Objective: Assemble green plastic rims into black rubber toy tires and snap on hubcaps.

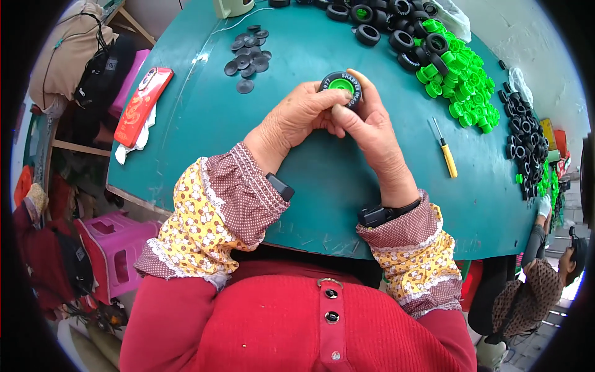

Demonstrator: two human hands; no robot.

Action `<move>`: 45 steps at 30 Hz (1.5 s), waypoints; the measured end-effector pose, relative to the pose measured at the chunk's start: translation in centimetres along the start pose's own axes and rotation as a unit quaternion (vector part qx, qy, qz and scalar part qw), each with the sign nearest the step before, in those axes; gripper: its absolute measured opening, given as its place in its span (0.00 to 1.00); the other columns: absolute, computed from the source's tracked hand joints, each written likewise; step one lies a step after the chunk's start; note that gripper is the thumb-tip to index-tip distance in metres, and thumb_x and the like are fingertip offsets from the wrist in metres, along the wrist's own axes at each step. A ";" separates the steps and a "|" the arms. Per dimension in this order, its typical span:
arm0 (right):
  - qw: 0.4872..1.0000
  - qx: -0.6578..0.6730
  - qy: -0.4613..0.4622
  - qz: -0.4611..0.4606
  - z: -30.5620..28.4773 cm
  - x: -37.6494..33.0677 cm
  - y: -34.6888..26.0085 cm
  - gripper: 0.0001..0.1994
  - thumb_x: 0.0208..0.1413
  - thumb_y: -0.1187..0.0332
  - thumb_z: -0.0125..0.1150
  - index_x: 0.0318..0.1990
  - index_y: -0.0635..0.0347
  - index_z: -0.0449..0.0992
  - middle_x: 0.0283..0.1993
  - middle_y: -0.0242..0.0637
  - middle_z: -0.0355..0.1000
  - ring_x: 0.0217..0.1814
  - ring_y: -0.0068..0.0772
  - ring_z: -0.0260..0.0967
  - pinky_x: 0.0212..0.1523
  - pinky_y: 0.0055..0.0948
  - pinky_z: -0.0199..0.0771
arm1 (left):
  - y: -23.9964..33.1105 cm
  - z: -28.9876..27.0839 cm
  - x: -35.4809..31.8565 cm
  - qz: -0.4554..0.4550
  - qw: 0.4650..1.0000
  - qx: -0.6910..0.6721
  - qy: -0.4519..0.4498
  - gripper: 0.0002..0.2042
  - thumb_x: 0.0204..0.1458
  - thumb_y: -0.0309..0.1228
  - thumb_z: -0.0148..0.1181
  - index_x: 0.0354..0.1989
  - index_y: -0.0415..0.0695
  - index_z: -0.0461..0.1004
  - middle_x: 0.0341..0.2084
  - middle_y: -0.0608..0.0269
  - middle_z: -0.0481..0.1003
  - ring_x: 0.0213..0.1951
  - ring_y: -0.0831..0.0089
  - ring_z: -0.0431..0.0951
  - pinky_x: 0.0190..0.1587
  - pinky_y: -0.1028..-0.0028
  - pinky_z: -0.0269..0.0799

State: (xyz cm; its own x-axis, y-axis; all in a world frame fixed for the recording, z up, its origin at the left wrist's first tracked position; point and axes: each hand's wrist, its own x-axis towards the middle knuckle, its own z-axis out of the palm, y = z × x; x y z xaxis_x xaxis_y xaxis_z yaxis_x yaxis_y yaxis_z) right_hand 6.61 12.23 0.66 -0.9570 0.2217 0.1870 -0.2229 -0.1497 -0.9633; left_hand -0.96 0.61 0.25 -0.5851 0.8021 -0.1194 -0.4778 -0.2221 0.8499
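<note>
Between both hands, over the middle of the green table (297, 180), I grip a small toy wheel (343, 79): a black tyre with white lettering around a bright green hub. My left hand (297, 115) is closed on its left side, with the thumb laid over the hub. On the right side, my right hand (367, 118) is closed around the tyre, its thumb at the lower rim and a finger curled over the top. The fingers behind the wheel are partly hidden.
Black discs (246, 53) lie at upper left, near a red phone (139, 111). Loose black tyres (401, 41) and green hubs (465, 80) are heaped at upper right. A yellow-handled screwdriver (447, 158) lies at right. Another person (533, 291) works at far right.
</note>
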 end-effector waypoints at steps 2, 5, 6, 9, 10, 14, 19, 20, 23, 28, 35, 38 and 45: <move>0.996 -0.093 -0.011 0.014 -0.4 -0.1 0.1 0.26 0.47 0.71 0.59 0.54 0.62 0.57 0.39 0.33 0.66 0.36 0.18 0.65 0.35 0.18 0.69 | -0.1 -0.5 0.1 -0.012 0.999 0.015 -0.038 0.16 0.52 0.39 0.49 0.39 0.36 0.67 0.29 0.58 0.72 0.26 0.74 0.74 0.28 0.77 0.73; 0.996 -0.093 0.014 -0.009 -0.5 -0.1 0.2 0.26 0.44 0.69 0.61 0.52 0.61 0.60 0.38 0.35 0.67 0.37 0.21 0.65 0.35 0.17 0.69 | -0.2 -0.3 0.5 -0.009 0.991 -0.132 -0.007 0.21 0.56 0.46 0.38 0.40 0.37 0.65 0.30 0.53 0.72 0.30 0.66 0.76 0.28 0.72 0.76; 0.994 -0.098 0.029 -0.026 -0.5 -0.1 0.1 0.26 0.44 0.68 0.62 0.51 0.62 0.61 0.38 0.35 0.67 0.38 0.22 0.66 0.35 0.19 0.69 | -0.3 -0.4 0.5 -0.013 0.992 -0.128 -0.008 0.21 0.56 0.46 0.38 0.40 0.37 0.65 0.30 0.53 0.72 0.30 0.66 0.76 0.28 0.72 0.76; 0.979 -0.204 0.006 -0.011 -0.6 -0.2 0.0 0.26 0.42 0.66 0.64 0.50 0.62 0.62 0.38 0.36 0.69 0.39 0.24 0.66 0.40 0.24 0.68 | -0.1 -0.6 0.5 -0.019 0.989 -0.145 -0.014 0.20 0.56 0.45 0.38 0.39 0.37 0.64 0.30 0.52 0.72 0.28 0.65 0.76 0.26 0.72 0.76; 0.979 -0.201 0.010 -0.010 -0.6 -0.3 -0.2 0.26 0.42 0.66 0.64 0.50 0.62 0.62 0.38 0.36 0.69 0.39 0.24 0.66 0.40 0.24 0.68 | 0.2 -0.3 0.4 -0.023 0.989 -0.144 -0.022 0.19 0.56 0.44 0.39 0.39 0.38 0.64 0.28 0.53 0.72 0.26 0.67 0.75 0.24 0.73 0.76; 0.963 -0.256 0.007 -0.083 -0.1 -0.4 0.5 0.27 0.38 0.66 0.65 0.49 0.61 0.64 0.41 0.40 0.67 0.43 0.35 0.66 0.46 0.31 0.65 | -0.2 0.2 0.7 -0.021 0.985 -0.158 0.065 0.17 0.55 0.42 0.41 0.39 0.37 0.63 0.27 0.53 0.71 0.24 0.66 0.75 0.24 0.72 0.75; 0.921 -0.359 0.031 -0.144 -0.3 -0.3 0.2 0.27 0.32 0.65 0.67 0.45 0.61 0.66 0.42 0.44 0.65 0.46 0.44 0.63 0.46 0.34 0.65 | -0.6 1.2 0.7 0.006 0.975 -0.180 0.133 0.14 0.55 0.38 0.44 0.39 0.39 0.63 0.31 0.57 0.70 0.32 0.69 0.74 0.33 0.72 0.75; 0.924 -0.354 0.022 -0.142 -0.2 -0.4 -0.2 0.27 0.32 0.65 0.67 0.44 0.61 0.66 0.41 0.43 0.65 0.45 0.43 0.63 0.45 0.34 0.65 | -0.5 1.0 0.5 0.007 0.978 -0.186 0.099 0.13 0.55 0.38 0.45 0.38 0.39 0.63 0.32 0.58 0.69 0.33 0.70 0.74 0.35 0.72 0.75; 0.930 -0.344 0.011 -0.130 -0.2 -0.5 -0.1 0.27 0.31 0.64 0.68 0.44 0.61 0.66 0.40 0.43 0.66 0.44 0.43 0.64 0.45 0.34 0.65 | -0.3 1.0 0.2 0.000 0.978 -0.202 0.060 0.12 0.55 0.37 0.45 0.38 0.40 0.63 0.32 0.59 0.69 0.34 0.71 0.73 0.35 0.72 0.75; 0.930 -0.349 -0.003 -0.119 -0.3 -0.2 0.2 0.28 0.31 0.63 0.68 0.44 0.61 0.66 0.41 0.43 0.66 0.45 0.42 0.64 0.46 0.33 0.65 | -0.4 0.6 0.5 -0.027 0.977 -0.206 0.044 0.11 0.52 0.36 0.48 0.35 0.39 0.65 0.29 0.57 0.71 0.32 0.69 0.74 0.34 0.71 0.75; 0.950 -0.300 -0.027 -0.080 0.3 0.2 0.2 0.32 0.30 0.61 0.69 0.47 0.61 0.65 0.45 0.46 0.65 0.47 0.43 0.64 0.47 0.33 0.65 | 0.1 0.7 0.4 0.012 0.986 -0.147 0.082 0.07 0.50 0.33 0.48 0.31 0.42 0.67 0.26 0.64 0.69 0.27 0.75 0.72 0.29 0.77 0.71; 0.946 -0.306 -0.036 -0.101 0.2 0.2 0.6 0.33 0.29 0.62 0.69 0.47 0.64 0.64 0.44 0.47 0.66 0.46 0.45 0.65 0.47 0.34 0.64 | 0.2 1.4 -0.1 0.016 0.987 -0.109 0.116 0.07 0.49 0.33 0.47 0.29 0.43 0.69 0.25 0.67 0.68 0.28 0.78 0.70 0.30 0.78 0.68; 0.934 -0.340 -0.010 -0.107 0.2 -0.8 0.7 0.30 0.31 0.67 0.68 0.47 0.62 0.64 0.43 0.44 0.66 0.45 0.39 0.66 0.44 0.32 0.66 | -0.7 1.5 -0.6 0.011 0.991 -0.109 0.073 0.12 0.51 0.38 0.49 0.34 0.42 0.68 0.27 0.66 0.69 0.29 0.79 0.70 0.32 0.78 0.67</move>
State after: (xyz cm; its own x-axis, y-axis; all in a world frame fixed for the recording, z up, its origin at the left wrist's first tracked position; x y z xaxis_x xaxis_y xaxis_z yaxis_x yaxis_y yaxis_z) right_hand 7.13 11.75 -0.15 -0.9085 0.1577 0.3870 -0.2469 0.5446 -0.8015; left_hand 0.70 1.12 0.47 -0.6775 0.7107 -0.1894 -0.5857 -0.3656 0.7234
